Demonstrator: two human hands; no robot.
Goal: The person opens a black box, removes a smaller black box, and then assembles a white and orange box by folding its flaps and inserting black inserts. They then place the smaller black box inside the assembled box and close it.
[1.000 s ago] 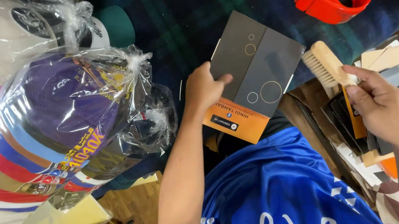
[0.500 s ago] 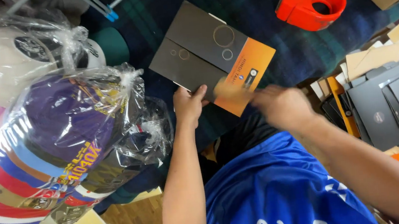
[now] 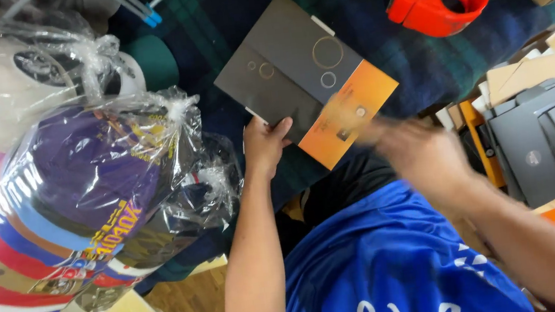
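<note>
We've got the left hand (image 3: pixel 264 145) pinching the grey-and-orange flat box (image 3: pixel 304 80), right hand (image 3: pixel 420 153) too blurry to call, so keep 1 corner steady.

I see left hand (image 3: pixel 264 145) gripping near edge of flat grey-and-orange box (image 3: pixel 304 80), held over dark plaid blanket (image 3: pixel 394 76). Right hand (image 3: pixel 420 153) blurred, just beside box's orange end; can't tell if touching. Red tape dispenser (image 3: pixel 440 3) beyond box. Bagged caps (image 3: pixel 80 192) on left. Stack of grey boxes (image 3: pixel 554 138) on right.
</note>
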